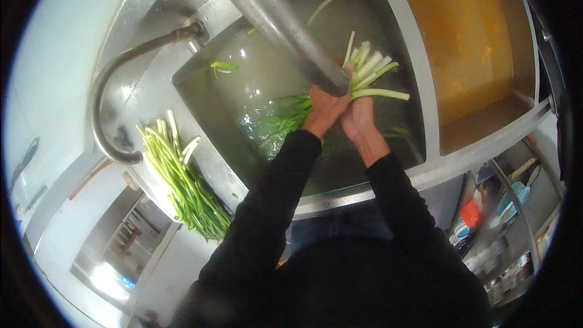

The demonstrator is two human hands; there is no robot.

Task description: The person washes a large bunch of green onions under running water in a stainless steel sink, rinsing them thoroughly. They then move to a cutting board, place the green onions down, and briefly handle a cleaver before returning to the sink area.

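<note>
A bunch of scallions [371, 66] is held between my two hands over a stainless steel sink basin [209, 114] of cloudy water. My left hand [325, 111] wraps the middle of the bunch, its fingers partly hidden behind the metal faucet spout [291, 32]. Pressed against the stalks from the right is my right hand [362, 120], its fingers mostly out of sight. The white stalk ends point up and right. The green leaves trail to the left at the water's surface.
A second scallion bunch [186, 177] lies on the sink's left ledge, beside a curved metal pipe [98, 109]. Loose green scraps [223, 67] float in the basin. To the right, another basin holds brownish-orange liquid [464, 54]. Below it stands a shelf with a red item [471, 213].
</note>
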